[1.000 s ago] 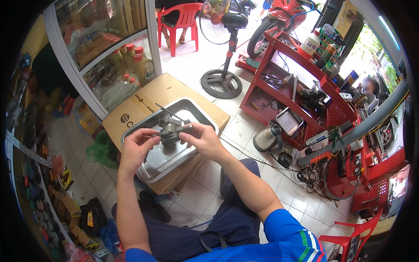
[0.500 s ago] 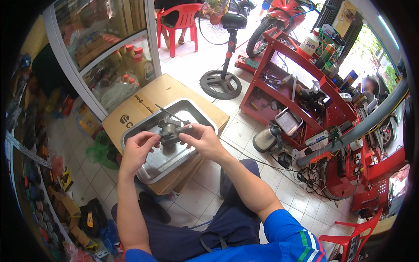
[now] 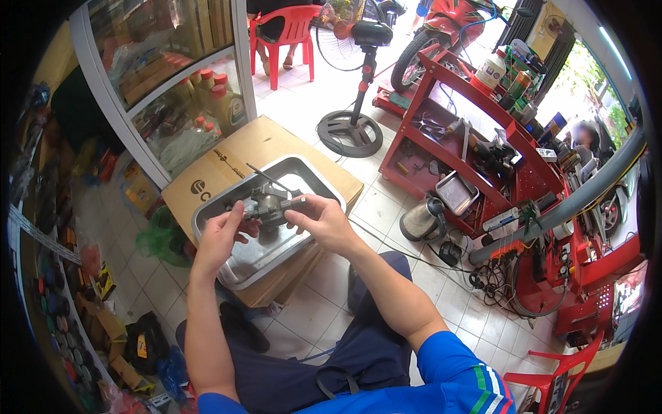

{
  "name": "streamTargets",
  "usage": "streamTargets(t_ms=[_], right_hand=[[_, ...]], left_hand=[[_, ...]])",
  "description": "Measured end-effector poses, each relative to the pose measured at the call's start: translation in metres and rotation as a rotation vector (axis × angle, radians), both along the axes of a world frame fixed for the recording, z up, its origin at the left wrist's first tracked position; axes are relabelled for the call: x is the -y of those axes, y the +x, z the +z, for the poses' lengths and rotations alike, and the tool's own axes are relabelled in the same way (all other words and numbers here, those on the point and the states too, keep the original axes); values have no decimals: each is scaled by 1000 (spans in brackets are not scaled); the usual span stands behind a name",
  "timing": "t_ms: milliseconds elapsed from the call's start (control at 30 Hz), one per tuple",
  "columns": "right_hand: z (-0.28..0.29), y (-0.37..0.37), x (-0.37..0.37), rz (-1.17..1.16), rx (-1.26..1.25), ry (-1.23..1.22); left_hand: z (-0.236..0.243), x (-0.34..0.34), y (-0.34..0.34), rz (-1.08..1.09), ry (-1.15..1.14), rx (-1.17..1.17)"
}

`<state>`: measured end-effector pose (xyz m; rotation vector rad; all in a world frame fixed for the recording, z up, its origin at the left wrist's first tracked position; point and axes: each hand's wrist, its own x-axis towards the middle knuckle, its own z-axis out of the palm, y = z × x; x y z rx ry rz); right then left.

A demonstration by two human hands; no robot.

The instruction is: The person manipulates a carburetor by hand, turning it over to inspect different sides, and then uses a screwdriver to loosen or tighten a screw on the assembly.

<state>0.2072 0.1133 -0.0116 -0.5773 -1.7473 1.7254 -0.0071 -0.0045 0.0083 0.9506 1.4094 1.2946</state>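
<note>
A grey metal carburetor [image 3: 269, 208] is held up over a shallow metal tray [image 3: 324, 181]. My right hand [image 3: 323, 222] grips its right side between thumb and fingers. At its left end, the thumb and fingertips of my left hand [image 3: 222, 236] close on a small part of the body; the exact contact is hard to make out. Beyond the carburetor a thin dark rod or tube [image 3: 269, 178] slants up to the left over the tray; whether it is attached cannot be seen. The tray rests on a cardboard box [image 3: 258, 141].
A glass cabinet [image 3: 162, 76] with bottles stands at the far left. To the right are a red tool cart [image 3: 441, 117], a metal kettle [image 3: 422, 217] and tangled cables [image 3: 496, 276]. A round-based stand [image 3: 350, 133] is behind the box. Boxes and bags line the left floor.
My left hand has shifted slightly down and turned, with its thumb now pointing up beside the carburetor. The carburetor has tilted a little; my right hand keeps its grip.
</note>
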Motion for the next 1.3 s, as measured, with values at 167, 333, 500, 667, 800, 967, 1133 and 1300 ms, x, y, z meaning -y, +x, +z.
streamTargets(t_ms=[167, 333, 500, 667, 800, 967, 1133, 1300], right_hand=[[3, -1, 0, -10, 18, 2], [4, 0, 0, 4, 17, 10], [2, -1, 1, 5, 13, 8], [5, -1, 4, -9, 28, 14], [-1, 1, -2, 1, 12, 3], [5, 1, -2, 15, 33, 13], [-2, -3, -1, 1, 0, 19], [-4, -1, -1, -27, -9, 7]], left_hand=[[-1, 1, 1, 30, 99, -105], [7, 5, 2, 67, 159, -167], [7, 6, 8, 134, 216, -149], [-3, 1, -4, 7, 6, -38], [0, 3, 2, 23, 94, -141], [2, 0, 3, 52, 156, -155], [0, 4, 2, 71, 164, -169], [-10, -2, 2, 72, 84, -94]])
